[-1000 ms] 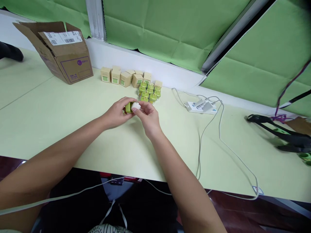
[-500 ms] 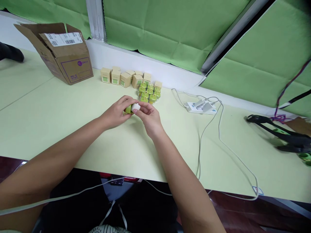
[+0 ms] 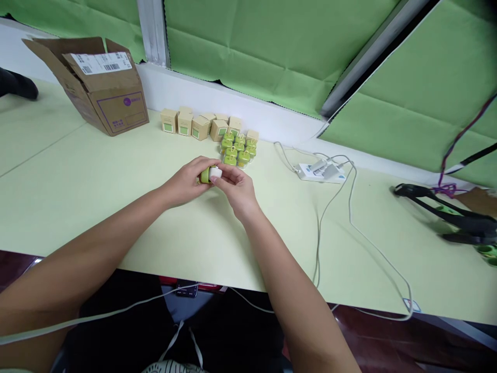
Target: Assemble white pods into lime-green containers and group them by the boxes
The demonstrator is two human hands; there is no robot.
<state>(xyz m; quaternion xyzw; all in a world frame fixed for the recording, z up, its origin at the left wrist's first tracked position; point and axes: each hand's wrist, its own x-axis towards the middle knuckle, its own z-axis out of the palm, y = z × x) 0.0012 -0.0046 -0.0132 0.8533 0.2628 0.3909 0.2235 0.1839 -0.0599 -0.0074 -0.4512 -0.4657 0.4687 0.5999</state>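
Note:
Both hands meet above the table (image 3: pixel 186 238) around one small object. My left hand (image 3: pixel 185 182) is closed around its green cap (image 3: pixel 205 176), which lies on its side. With thumb and fingers my right hand (image 3: pixel 238 192) grips the white round piece (image 3: pixel 215 172) at the cap's right end. Whether the two pieces are joined I cannot tell, since fingers cover much of them. Just beyond the hands stands a cluster of small containers with green lids (image 3: pixel 239 146) and pale loops on top.
Behind are several small cardboard boxes (image 3: pixel 185 124) in a row. A large open carton (image 3: pixel 116 106) stands at the back left. To the right lie a white power strip (image 3: pixel 321 173), its looping cable (image 3: pixel 350 207) and a black frame-like object (image 3: pixel 454 215). A phone (image 3: pixel 187 288) shows below the table edge.
Both hands have shifted very slightly, with the white piece a little further left against the green cap. The grips stay the same.

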